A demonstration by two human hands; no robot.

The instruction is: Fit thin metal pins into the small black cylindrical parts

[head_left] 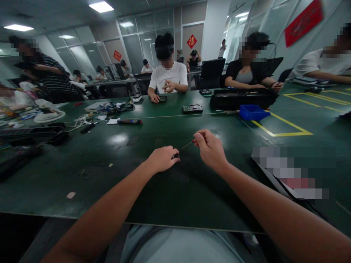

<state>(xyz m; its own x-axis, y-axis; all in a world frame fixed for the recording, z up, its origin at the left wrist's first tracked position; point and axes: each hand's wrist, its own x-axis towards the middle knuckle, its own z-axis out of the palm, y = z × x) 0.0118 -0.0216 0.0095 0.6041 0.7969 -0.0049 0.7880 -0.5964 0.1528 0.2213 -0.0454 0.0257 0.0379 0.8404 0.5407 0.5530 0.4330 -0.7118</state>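
My right hand (210, 148) is closed around the red handle of a screwdriver (187, 145). Its thin shaft points down and left, the tip close to the fingers of my left hand (163, 159). That hand rests low over the green table (153, 197), its fingers curled round a small dark object (175, 156). Most of this object is hidden by the fingers, so its kind does not show. Whether the screwdriver tip touches it, I cannot tell.
Ahead lie a hard drive (192, 109), a blue tray (252, 112) and a dark long casing (244, 98). Cables (113, 107) and a marker-like tool (129, 121) lie to the left. A person (170, 76) sits opposite, hands on a small device. A blurred-out sheet (290, 175) lies at right.
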